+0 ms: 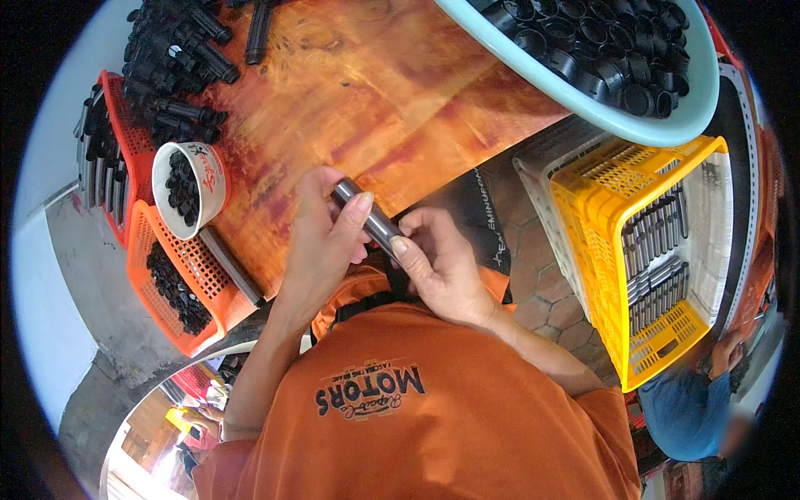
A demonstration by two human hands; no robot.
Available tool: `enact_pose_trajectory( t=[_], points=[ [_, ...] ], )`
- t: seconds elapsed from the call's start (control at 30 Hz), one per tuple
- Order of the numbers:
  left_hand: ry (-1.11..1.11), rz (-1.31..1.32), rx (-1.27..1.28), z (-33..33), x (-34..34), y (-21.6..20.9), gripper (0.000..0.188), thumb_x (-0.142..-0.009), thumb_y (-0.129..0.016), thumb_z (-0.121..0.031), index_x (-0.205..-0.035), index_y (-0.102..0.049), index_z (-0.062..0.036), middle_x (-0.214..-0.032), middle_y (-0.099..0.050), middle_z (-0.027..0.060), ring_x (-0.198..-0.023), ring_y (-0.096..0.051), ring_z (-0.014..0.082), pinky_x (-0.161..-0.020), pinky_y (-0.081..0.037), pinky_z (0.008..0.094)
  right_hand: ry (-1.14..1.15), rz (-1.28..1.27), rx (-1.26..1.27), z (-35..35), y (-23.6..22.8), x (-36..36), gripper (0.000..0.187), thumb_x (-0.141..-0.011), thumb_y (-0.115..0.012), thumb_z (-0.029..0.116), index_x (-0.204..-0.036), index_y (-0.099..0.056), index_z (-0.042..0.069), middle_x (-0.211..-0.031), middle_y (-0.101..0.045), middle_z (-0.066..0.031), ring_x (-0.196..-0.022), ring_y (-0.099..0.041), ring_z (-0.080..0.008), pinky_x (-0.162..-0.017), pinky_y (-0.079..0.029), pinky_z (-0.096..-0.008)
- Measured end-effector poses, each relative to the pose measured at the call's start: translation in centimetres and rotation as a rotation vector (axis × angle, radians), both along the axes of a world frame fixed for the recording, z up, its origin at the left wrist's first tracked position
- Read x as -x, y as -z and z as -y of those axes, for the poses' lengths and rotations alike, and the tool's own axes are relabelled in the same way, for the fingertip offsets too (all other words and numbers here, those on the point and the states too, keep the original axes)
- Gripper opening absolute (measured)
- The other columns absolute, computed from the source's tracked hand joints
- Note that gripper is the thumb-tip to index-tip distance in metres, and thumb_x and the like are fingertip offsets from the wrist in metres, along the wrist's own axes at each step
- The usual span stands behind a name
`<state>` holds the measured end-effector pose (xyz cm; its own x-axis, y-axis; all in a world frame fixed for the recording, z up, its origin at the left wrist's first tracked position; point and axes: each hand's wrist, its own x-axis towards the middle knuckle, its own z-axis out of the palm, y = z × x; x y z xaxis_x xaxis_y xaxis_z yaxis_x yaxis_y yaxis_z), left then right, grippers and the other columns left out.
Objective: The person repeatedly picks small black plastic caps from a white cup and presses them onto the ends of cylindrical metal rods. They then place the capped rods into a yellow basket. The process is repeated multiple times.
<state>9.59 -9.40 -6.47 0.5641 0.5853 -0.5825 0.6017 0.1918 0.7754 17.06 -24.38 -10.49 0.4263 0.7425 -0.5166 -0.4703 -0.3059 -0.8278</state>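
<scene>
Left grip [323,223] and right grip [447,268] hold the black tube [375,221]; if either slips, it could fall toward six o'clock.

light-blue basin [642,132] cut off at the top; dark tube [372,218], lower end hidden by right grip [450,275]

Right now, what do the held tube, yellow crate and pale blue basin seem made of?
Held tube: smooth, satiny, perhaps plastic or coated metal; a lengthwise highlight fits both. Yellow crate: likely moulded plastic, semi-gloss, given its slotted walls. Pale blue basin: probably plastic, smooth, judging by its even colour and rounded rim.
</scene>
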Motion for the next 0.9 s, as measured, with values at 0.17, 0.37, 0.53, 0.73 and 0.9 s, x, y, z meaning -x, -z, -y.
enact_pose_trajectory(
  t=[0.17, 0.37, 0.53, 0.73, 0.9],
  points=[
    [-0.042, -0.023, 0.022, 0.0, -0.4, 0.0, 0.042, -0.093, -0.062, -0.025, -0.12, -0.037, -0.0054, -0.079, -0.056, 0.0048, -0.057, -0.052, 0.0073, -0.047, -0.042, 0.02, -0.297, 0.034, -0.018, -0.9, -0.1, -0.8, 0.045, -0.095, -0.056, 0.039, -0.093, -0.051, -0.005, -0.078, -0.062, -0.0246, -0.075, -0.066, -0.0392, -0.062, -0.05, -0.0436],
    [0.183, -0.113, -0.457, -1.8, -0.4, 0.2, 0.036, -0.092, -0.064, -0.024, -0.111, -0.047, 0.0006, -0.085, -0.058, 0.0081, -0.066, -0.056, 0.0134, -0.055, -0.044, 0.0277, -0.284, 0.161, -0.017, -1.4, 0.3, -0.5, 0.044, -0.097, -0.051, 0.04, -0.095, -0.051, -0.004, -0.067, -0.058, -0.0179, -0.06, -0.062, -0.0304, -0.056, -0.048, -0.041],
    [0.246, 0.049, -0.943, -3.3, -3.1, 2.0, 0.039, -0.092, -0.061, -0.024, -0.117, -0.05, 0.0038, -0.107, -0.057, 0.0191, -0.098, -0.055, 0.0297, -0.084, -0.042, 0.04, -0.296, 0.188, -0.007, -1.3, 0.7, -0.2, 0.045, -0.098, -0.05, 0.041, -0.091, -0.049, -0.004, -0.067, -0.056, -0.0232, -0.062, -0.061, -0.0393, -0.056, -0.047, -0.0448],
    [0.38, -0.048, -1.137, -2.7, -5.5, 3.4, 0.045, -0.091, -0.052, -0.015, -0.132, -0.04, 0.0004, -0.139, -0.037, 0.022, -0.128, -0.033, 0.0393, -0.105, -0.023, 0.0514, -0.361, 0.118, 0.034, -1.4, 0.2, -1.2, 0.05, -0.097, -0.049, 0.045, -0.089, -0.048, -0.005, -0.068, -0.055, -0.0265, -0.063, -0.061, -0.0408, -0.057, -0.046, -0.0455],
    [0.385, -0.036, -1.118, -2.8, -5.9, 3.7, 0.048, -0.089, -0.052, -0.01, -0.134, -0.038, 0.0002, -0.143, -0.033, 0.0222, -0.132, -0.03, 0.0395, -0.108, -0.02, 0.0507, -0.351, 0.108, -0.012, -1.9, 0.7, -1.3, 0.054, -0.096, -0.048, 0.043, -0.097, -0.047, -0.011, -0.068, -0.058, -0.0296, -0.064, -0.061, -0.047, -0.057, -0.047, -0.0512]
  ],
)
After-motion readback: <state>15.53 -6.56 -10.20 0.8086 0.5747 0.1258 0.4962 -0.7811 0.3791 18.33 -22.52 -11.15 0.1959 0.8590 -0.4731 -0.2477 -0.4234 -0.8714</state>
